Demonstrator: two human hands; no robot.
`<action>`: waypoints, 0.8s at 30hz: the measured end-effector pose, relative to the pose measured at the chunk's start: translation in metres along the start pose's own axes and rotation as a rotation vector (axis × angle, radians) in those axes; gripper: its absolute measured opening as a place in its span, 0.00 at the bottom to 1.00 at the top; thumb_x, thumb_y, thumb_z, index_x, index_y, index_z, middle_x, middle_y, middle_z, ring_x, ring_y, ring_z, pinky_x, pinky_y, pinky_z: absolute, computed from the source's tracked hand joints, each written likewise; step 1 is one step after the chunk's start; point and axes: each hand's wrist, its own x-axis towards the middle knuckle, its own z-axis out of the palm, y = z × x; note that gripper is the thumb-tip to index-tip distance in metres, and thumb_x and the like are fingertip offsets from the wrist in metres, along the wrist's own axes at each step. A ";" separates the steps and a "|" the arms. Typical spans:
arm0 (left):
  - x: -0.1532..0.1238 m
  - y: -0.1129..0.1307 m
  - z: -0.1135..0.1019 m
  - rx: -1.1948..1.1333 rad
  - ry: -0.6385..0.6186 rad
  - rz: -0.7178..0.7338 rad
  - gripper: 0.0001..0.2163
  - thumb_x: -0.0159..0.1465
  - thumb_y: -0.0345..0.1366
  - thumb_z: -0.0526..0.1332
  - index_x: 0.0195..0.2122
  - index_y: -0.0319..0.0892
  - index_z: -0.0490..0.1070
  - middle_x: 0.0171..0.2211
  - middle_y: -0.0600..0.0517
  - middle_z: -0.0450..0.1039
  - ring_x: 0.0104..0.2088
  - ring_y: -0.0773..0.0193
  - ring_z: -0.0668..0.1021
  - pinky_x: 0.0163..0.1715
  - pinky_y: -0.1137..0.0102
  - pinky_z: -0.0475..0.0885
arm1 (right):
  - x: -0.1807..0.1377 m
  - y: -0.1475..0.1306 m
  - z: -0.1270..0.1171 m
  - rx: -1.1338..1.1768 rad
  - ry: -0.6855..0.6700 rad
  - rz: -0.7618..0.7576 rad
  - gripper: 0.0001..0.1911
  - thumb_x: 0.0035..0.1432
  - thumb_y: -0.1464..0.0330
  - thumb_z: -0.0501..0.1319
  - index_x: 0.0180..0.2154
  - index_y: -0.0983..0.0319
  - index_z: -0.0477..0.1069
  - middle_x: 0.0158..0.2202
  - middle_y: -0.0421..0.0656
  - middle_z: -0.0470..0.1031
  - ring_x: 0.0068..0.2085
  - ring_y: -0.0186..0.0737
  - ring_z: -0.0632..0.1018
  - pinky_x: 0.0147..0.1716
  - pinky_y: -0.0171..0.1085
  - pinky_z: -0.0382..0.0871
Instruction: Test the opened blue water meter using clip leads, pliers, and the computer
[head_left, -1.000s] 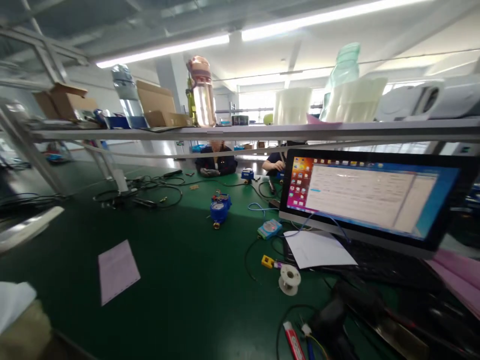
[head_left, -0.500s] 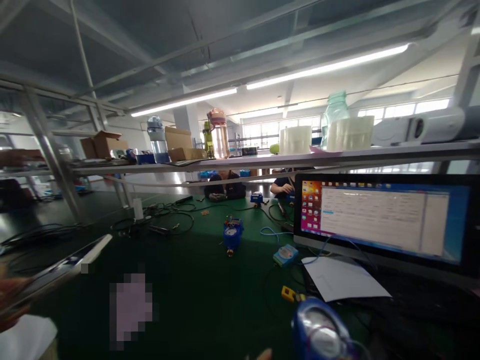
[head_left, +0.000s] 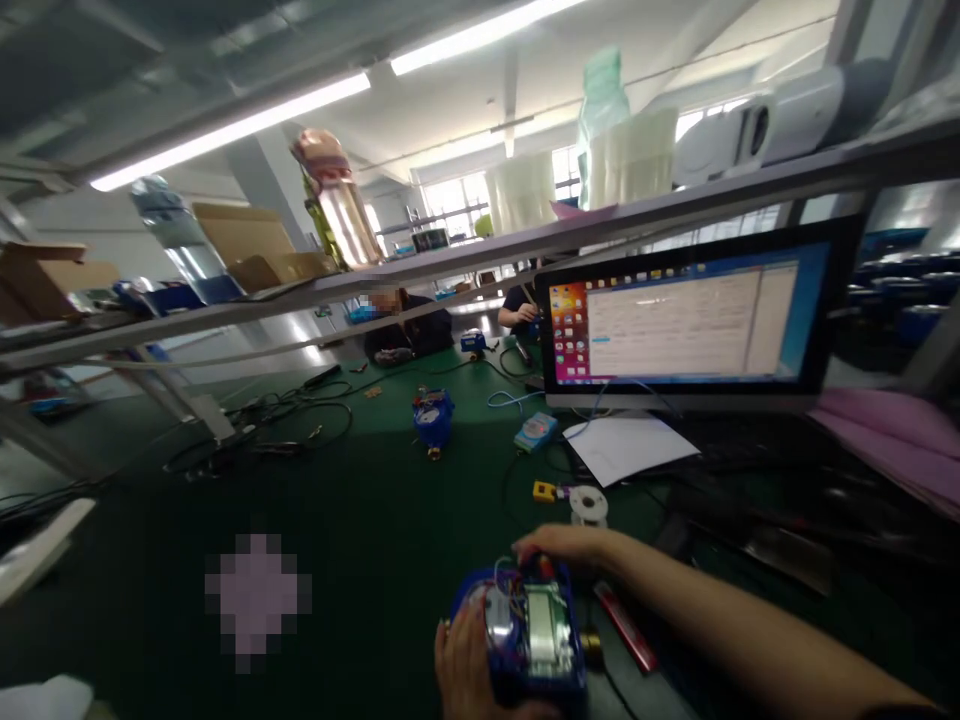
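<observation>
A blue water meter point(head_left: 517, 640) with its cover off lies at the bottom centre, showing a green circuit board, a small display and thin wires. My left hand point(head_left: 466, 665) wraps around its near left side, fingers over the round glass. Across its far edge reaches my right hand point(head_left: 570, 545), fingers closed on the rim beside the wires and a red part; some fingertips are hidden. A brass pipe end point(head_left: 591, 648) sticks out on the right. Right of it lies a red-and-white marker-like stick point(head_left: 626, 628).
Another blue meter point(head_left: 433, 418) stands mid-table. Near the monitor point(head_left: 675, 320) are white paper point(head_left: 630, 447), a light-blue device point(head_left: 535, 432), a yellow connector point(head_left: 544, 491) and a white spool point(head_left: 589, 505). Cables point(head_left: 277, 415) lie left. A shelf point(head_left: 420, 262) crosses above; co-workers sit opposite.
The view has swung right and tilted. The blue meter at lower right is now between both my hands, turned to show its circuit board. The flat object at the left has slid toward the picture's edge.
</observation>
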 end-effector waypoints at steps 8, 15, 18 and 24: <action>-0.008 0.021 0.004 0.023 0.135 0.018 0.42 0.50 0.49 0.67 0.62 0.44 0.47 0.51 0.40 0.63 0.53 0.46 0.67 0.53 0.47 0.63 | -0.103 0.008 -0.088 -0.043 0.549 -0.155 0.19 0.47 0.55 0.61 0.34 0.64 0.72 0.31 0.40 0.73 0.34 0.35 0.72 0.37 0.33 0.63; -0.001 0.018 -0.023 -0.151 -0.024 -0.032 0.41 0.49 0.49 0.67 0.61 0.44 0.51 0.52 0.42 0.64 0.54 0.50 0.68 0.53 0.53 0.67 | -0.193 0.050 -0.076 -0.659 0.643 0.071 0.13 0.53 0.61 0.56 0.29 0.63 0.74 0.25 0.41 0.73 0.26 0.35 0.72 0.27 0.33 0.61; 0.002 0.026 -0.032 -0.163 0.002 -0.064 0.39 0.50 0.48 0.67 0.60 0.43 0.53 0.52 0.42 0.65 0.53 0.51 0.69 0.55 0.54 0.65 | -0.196 0.055 -0.049 -0.913 0.519 0.246 0.13 0.58 0.63 0.54 0.35 0.60 0.75 0.30 0.41 0.75 0.31 0.39 0.75 0.29 0.35 0.63; 0.006 0.066 -0.047 -0.178 0.133 0.135 0.25 0.53 0.28 0.67 0.52 0.40 0.63 0.45 0.45 0.68 0.48 0.57 0.72 0.57 0.48 0.59 | -0.183 0.062 -0.007 -1.290 0.380 0.429 0.12 0.60 0.70 0.53 0.41 0.64 0.72 0.35 0.48 0.76 0.35 0.47 0.78 0.29 0.37 0.67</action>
